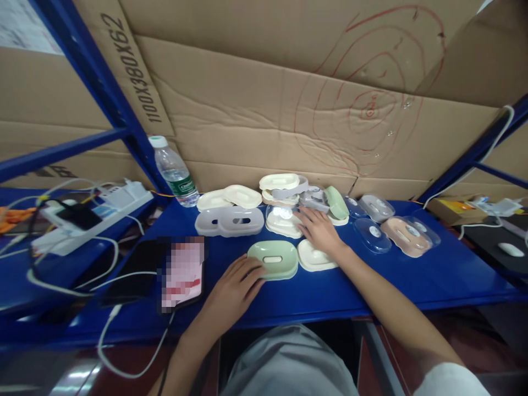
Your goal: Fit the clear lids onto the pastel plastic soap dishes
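My left hand point(239, 283) is at the near left end of a pale green oval soap dish point(284, 254), its fingers gripping the rim. A cream insert shows in the middle of the dish. Farther back, my right hand point(319, 231) stretches its fingers to the right end of a cream soap dish with a clear lid point(280, 220). Below that palm lies another cream dish piece point(311, 258), partly covered by my wrist. Whether the right fingertips touch the lid I cannot tell.
Behind are a grey double tray point(229, 221), cream pieces point(243, 196), and a stack of dishes point(279, 181). Clear lids point(371, 235) and a pinkish dish point(406, 236) lie right. A phone point(183, 275), cables, a water bottle point(175, 173) and a power strip point(97, 214) stand left.
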Available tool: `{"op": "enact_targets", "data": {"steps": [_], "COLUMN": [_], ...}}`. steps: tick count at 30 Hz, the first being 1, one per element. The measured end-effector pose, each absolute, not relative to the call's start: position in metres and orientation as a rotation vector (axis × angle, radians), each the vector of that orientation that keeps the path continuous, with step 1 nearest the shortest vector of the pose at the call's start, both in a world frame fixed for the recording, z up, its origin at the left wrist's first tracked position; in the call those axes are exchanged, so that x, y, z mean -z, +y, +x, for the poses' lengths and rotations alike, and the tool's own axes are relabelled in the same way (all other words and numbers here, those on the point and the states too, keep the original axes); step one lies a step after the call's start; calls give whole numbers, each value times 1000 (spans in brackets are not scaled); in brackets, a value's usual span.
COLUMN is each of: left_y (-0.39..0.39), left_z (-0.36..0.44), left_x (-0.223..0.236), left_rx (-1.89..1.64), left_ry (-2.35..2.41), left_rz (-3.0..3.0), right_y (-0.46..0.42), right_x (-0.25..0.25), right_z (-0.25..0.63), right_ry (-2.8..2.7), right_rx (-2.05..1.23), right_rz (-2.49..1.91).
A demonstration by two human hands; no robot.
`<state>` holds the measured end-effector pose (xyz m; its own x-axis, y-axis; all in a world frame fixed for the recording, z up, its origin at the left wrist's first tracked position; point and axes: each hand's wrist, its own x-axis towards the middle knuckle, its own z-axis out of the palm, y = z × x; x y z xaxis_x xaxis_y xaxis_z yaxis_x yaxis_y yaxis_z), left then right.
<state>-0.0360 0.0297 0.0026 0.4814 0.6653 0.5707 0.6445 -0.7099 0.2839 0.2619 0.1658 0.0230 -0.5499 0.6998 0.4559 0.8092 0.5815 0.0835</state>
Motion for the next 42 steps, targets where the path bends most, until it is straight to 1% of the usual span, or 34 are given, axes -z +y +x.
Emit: {"op": "enact_targets", "data": {"steps": [9, 15, 18, 23, 26, 30, 32, 35, 38, 42], "left_y": [29, 30, 29, 26, 24, 23, 21, 19, 19, 22], "left_z": [-35, -35, -36, -33, -32, -34, -35, -37, -38, -39], "left_x": [-4, -3, -4, -10, -12, -9, -6, -4, -3, -3], "left_rx": [-1065, -1096, -1100, -1092, -1102, -1114, -1132, -1188, -1204, -1139], "left_ry": [1174, 1188, 1192, 1194, 1202, 1216, 1255, 1338, 1368, 1307], "left_rz": [2666, 2664, 2657, 2641, 2653, 2668, 2650, 2562, 2519, 2649], "right_y": [165, 162, 158, 150, 149, 152, 149, 135, 109, 81], "right_x": [-21, -25, -28, -32, -39, -54, -60, -63, -56, -41], "right_z": [249, 250, 249, 238, 225, 211, 212, 224, 235, 232], "right_ry": [-2416, -2310, -2295, -2498, -2538, -2448, -2388, -2357, -2467, -2564], "right_rx": [164, 74, 71, 116, 93, -70, -135, -232, -371, -436], "right_rz": [-1204, -1173, -1188, -1114, -1196, -1348, -1279, -997, -740, -629]}}
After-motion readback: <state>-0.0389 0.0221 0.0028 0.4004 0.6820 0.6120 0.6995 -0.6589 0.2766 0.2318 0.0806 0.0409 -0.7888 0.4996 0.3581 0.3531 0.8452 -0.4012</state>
